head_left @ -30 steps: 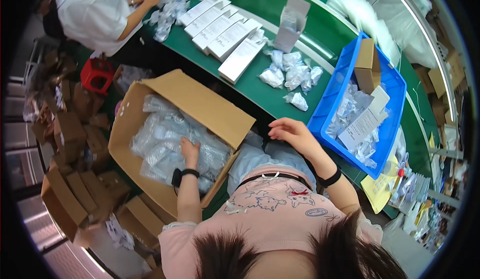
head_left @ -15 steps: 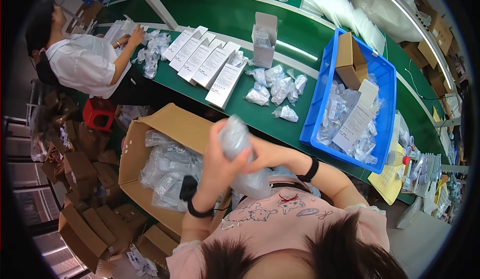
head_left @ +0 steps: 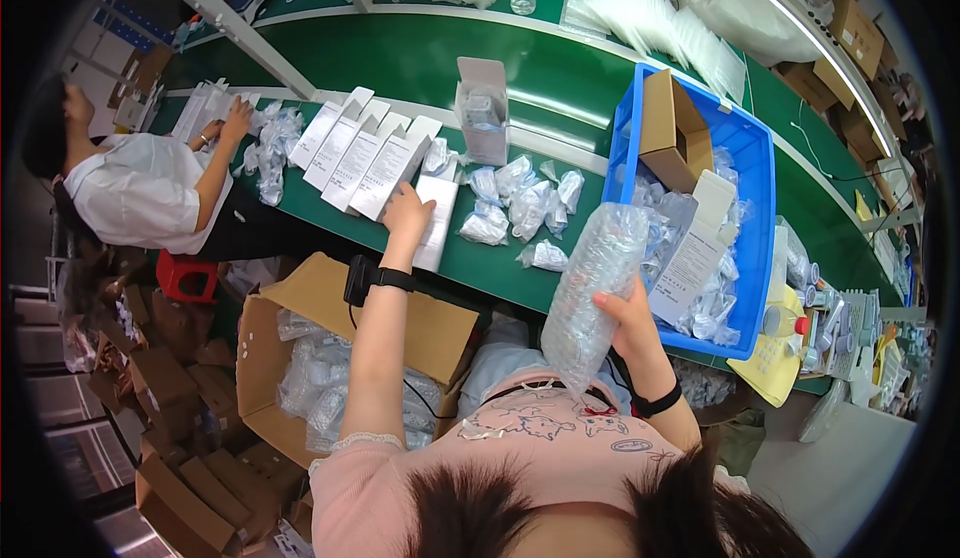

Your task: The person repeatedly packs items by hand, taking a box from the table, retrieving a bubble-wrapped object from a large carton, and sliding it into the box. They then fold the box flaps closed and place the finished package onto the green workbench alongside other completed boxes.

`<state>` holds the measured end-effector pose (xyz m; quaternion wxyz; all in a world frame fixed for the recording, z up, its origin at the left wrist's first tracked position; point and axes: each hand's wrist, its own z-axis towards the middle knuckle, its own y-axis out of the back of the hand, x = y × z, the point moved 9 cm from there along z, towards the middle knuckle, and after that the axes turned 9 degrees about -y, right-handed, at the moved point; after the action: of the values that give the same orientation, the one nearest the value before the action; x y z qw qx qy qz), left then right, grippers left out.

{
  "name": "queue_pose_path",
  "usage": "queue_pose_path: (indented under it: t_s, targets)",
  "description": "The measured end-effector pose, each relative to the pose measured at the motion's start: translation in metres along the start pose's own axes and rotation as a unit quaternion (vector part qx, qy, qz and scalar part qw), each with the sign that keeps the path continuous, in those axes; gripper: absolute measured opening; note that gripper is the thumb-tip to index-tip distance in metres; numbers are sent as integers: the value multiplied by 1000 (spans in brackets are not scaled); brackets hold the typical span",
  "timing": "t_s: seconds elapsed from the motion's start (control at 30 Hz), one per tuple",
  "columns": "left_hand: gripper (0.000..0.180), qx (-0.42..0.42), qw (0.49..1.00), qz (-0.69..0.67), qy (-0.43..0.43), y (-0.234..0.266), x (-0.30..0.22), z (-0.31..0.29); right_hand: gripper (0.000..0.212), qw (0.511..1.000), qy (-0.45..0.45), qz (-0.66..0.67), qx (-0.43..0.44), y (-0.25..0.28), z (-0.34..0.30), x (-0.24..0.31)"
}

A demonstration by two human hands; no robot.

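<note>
My left hand [head_left: 408,215] reaches over the table to the right end of a row of white cartons [head_left: 345,153]. Its fingers close around the edge of the nearest white carton [head_left: 437,220]. In front of my body my right hand [head_left: 632,326] grips a clear bubble-wrap pouch [head_left: 597,283], tilted and partly hiding the blue bin; what is inside it, if anything, I cannot make out. Small plastic-wrapped parts [head_left: 530,208] lie on the green table right of the cartons. Behind them an open white carton [head_left: 484,118] stands upright with a wrapped item in it.
A blue bin [head_left: 625,118] at the right holds bagged parts, a brown box [head_left: 668,136] and a white carton [head_left: 697,248]. An open cardboard box [head_left: 400,323] of bubble-wrap pouches stands at my left. A co-worker [head_left: 140,193] works at the far left.
Both hands were together on the bubble-wrap pouch. My left hand has let go and moved to the end carton, which has turned. My right hand has carried the pouch rightward.
</note>
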<state>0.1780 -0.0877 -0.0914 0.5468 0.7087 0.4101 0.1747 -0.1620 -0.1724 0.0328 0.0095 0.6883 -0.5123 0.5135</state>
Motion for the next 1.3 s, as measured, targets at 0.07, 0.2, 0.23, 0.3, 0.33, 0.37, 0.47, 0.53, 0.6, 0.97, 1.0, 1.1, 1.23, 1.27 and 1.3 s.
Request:
queue_pose_path:
  t_s: [0.07,0.2,0.23,0.3,0.33,0.37,0.47,0.53,0.6,0.97,1.0,1.1,1.23,1.27,1.3]
  targets:
    - [69,103,989,-101,31,-9,-9,-4,63,1000,-4,27,-5,6,-2,1]
    - [73,68,963,-251,-65,-66,18,32,62,1000,-14,17,-6,3,2,-3]
    - [73,72,963,-251,-67,-76,21,36,62,1000,-15,18,-10,4,3,-4]
    - [80,118,864,-484,-69,-96,17,35,62,999,-18,34,-7,2,6,-4]
    - [84,138,793,-589,-67,-99,11,32,62,999,-20,42,-5,2,8,-5]
    - [84,138,793,-589,-66,-100,12,29,62,999,-21,42,-5,1,9,-5]
    - [84,118,774,-621,-45,-79,0,19,60,999,-27,44,-6,1,12,-6]
    - [83,125,777,-617,-5,-53,-8,6,60,998,-28,52,-10,1,15,-7]
    - [80,138,777,-610,73,-36,-12,-7,59,997,-28,63,-17,2,15,-7]
    - [79,228,706,-665,-81,41,-32,-63,59,993,9,119,-19,8,16,20]
    - [78,226,749,-609,-134,60,-49,-83,59,991,20,132,-17,11,17,26]
    - [74,126,837,-450,-284,88,-93,-135,56,979,50,195,25,1,26,47]
    - [73,-12,862,-278,-425,82,-145,-177,56,956,140,258,7,-14,30,71]
    - [72,-46,855,-292,-425,77,-146,-181,57,946,172,273,-7,-20,31,73]
    - [71,-79,848,-306,-425,73,-146,-184,57,946,172,273,-8,-29,33,71]
